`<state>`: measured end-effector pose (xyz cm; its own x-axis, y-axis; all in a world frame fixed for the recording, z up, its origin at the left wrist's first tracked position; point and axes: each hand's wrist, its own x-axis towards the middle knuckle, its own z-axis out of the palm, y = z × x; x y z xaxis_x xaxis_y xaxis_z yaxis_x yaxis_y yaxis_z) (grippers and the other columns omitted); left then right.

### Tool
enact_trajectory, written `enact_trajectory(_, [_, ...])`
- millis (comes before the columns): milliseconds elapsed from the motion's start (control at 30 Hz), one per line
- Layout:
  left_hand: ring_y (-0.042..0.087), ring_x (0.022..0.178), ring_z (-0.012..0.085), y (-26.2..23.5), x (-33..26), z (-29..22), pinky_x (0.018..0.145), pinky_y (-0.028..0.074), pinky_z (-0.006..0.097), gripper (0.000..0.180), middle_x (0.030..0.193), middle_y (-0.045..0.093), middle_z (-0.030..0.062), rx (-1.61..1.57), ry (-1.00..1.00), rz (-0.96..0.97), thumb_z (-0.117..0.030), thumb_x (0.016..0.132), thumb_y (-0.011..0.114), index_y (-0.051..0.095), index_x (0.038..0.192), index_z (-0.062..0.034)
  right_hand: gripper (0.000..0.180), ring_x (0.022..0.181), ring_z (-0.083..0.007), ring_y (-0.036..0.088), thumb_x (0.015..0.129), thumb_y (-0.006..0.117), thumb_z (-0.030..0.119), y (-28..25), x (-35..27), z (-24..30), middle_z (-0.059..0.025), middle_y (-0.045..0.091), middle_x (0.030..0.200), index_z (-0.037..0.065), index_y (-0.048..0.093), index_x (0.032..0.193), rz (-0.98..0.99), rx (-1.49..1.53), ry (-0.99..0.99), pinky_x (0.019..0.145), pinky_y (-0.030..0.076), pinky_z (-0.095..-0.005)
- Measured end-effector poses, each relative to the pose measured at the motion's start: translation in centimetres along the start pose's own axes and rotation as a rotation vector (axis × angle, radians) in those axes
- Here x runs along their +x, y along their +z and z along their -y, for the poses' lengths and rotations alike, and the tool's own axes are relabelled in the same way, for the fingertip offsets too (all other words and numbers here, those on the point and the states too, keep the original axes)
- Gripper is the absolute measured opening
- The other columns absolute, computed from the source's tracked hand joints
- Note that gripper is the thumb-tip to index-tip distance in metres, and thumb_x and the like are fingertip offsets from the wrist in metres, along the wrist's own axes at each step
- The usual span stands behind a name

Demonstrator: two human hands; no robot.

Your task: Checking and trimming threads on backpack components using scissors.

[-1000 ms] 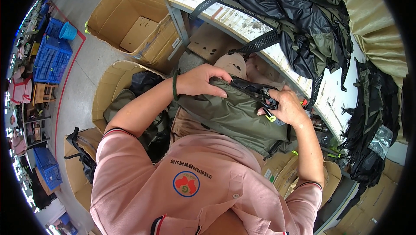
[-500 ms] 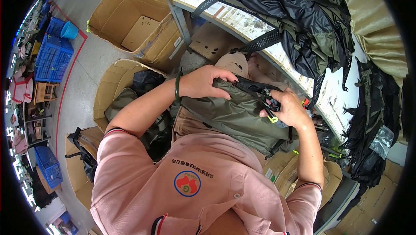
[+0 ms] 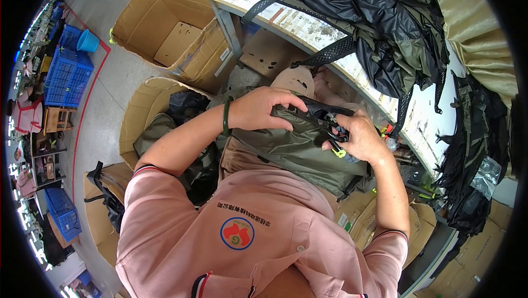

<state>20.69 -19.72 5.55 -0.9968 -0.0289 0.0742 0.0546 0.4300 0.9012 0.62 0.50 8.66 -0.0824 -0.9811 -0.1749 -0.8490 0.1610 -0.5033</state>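
An olive-green fabric bag (image 3: 291,147) with a dark edge lies across my lap. My left hand (image 3: 267,110) is closed on its upper edge, the thumb on the green cloth and the fingers over the dark rim. At the right part of the same edge, my right hand (image 3: 360,137) is closed around small black pieces (image 3: 336,131) with a yellow-green end (image 3: 339,153). Their exact kind is partly hidden by the fingers. Both hands are close together, and the fabric between them is bunched.
A worn white table (image 3: 264,17) at upper right carries a heap of black and olive bags (image 3: 379,28) with hanging straps. More black straps (image 3: 473,149) hang at its right end. Open cardboard boxes (image 3: 159,17) stand at left, one (image 3: 135,116) holding dark fabric. Blue crates (image 3: 69,81) stand farther left.
My right hand has shifted slightly left, towards my left hand, with the black pieces. My left hand has moved slightly right along the bag's edge.
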Motion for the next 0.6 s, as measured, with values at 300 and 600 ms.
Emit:
enact_trajectory(300, [0.053,0.078,0.0191,-0.2,-0.5,-1.0,0.074,0.044,0.030,0.061,0.086,0.056,0.0054,0.014,-0.074,-0.032,-0.018,0.073,0.077,0.053,0.129,-0.0123,0.043,0.065,-0.0279,0.054,0.062,0.086,0.032,1.1,-0.6,-0.7,-0.0115,0.061,0.075,0.002,0.060,0.079,-0.052,0.104,0.082,0.064,0.044,-0.0359])
enact_trajectory(600, [0.054,0.077,0.0179,0.5,-0.6,-0.6,0.073,0.044,0.030,0.050,0.084,0.055,0.0048,0.022,-0.106,-0.059,-0.019,0.072,0.079,0.054,0.114,-0.0078,0.034,0.069,-0.0107,0.053,0.070,0.085,0.017,2.9,1.2,1.7,-0.0040,0.060,0.074,0.001,0.060,0.087,-0.347,0.543,0.079,0.066,0.046,-0.0271])
